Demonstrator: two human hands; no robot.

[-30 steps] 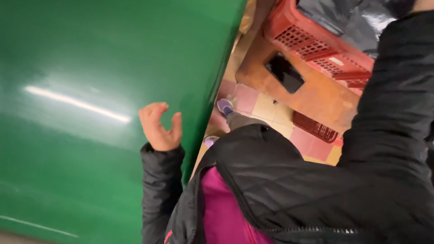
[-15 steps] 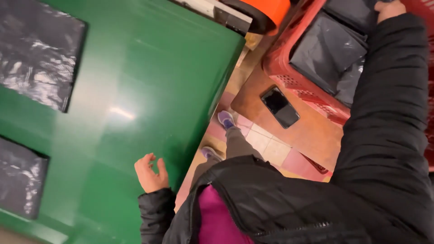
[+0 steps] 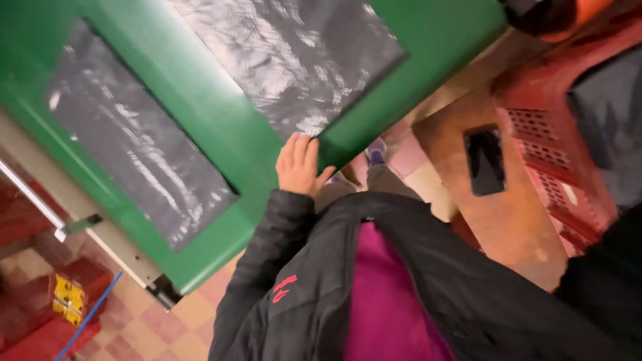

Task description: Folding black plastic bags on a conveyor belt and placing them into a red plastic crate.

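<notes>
Now left hand (image 3: pixel 299 165) presses the green door (image 3: pixel 221 127) (black-covered panes).

The person wears a black quilted jacket (image 3: pixel 428 281) with a small red mark on the sleeve, open over a magenta top (image 3: pixel 388 301).

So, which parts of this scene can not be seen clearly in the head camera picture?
- Right hand: not in the head view; only its black sleeve reaches the right edge.
- Left hand: lies on the green table top near its edge; the palm is hidden, so its grip cannot be judged.
- Black plastic sheets: cut off by the top edge.
- Red plastic crate: blurred and cut off at the right; contents unclear.
</notes>
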